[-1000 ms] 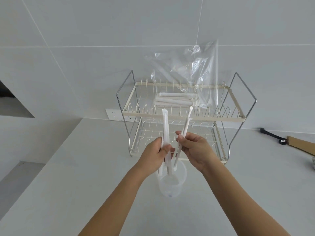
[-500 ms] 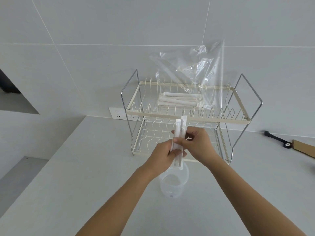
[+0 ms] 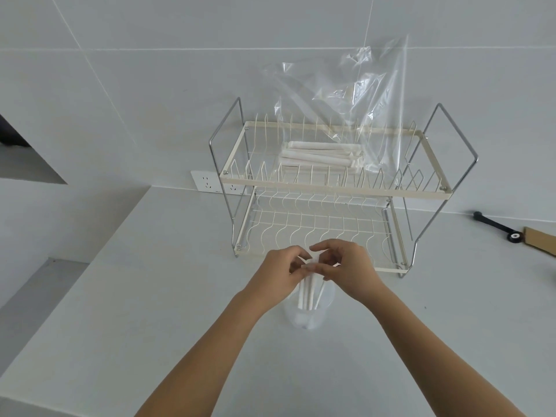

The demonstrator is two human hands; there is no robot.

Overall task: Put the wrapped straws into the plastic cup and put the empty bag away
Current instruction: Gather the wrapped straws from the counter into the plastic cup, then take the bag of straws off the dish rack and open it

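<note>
A clear plastic cup (image 3: 307, 319) stands on the white counter in front of the dish rack. Several white wrapped straws (image 3: 307, 293) stand in it, lower ends inside. My left hand (image 3: 278, 270) and my right hand (image 3: 350, 267) meet just above the cup, and both pinch the straws' top ends. On the rack's upper shelf lies a clear plastic bag (image 3: 355, 94), its mouth standing up against the wall, with more wrapped straws (image 3: 319, 153) lying flat in it.
The two-tier wire dish rack (image 3: 334, 189) stands against the tiled wall, with a wall socket (image 3: 207, 183) to its left. A black tool (image 3: 496, 227) and a piece of brown cardboard (image 3: 541, 240) lie at the far right. The counter drops off at the left edge.
Both hands have come down with the straws. The straws stood high above the cup before; now their lower ends sit inside it and only the tops show between my fingers.
</note>
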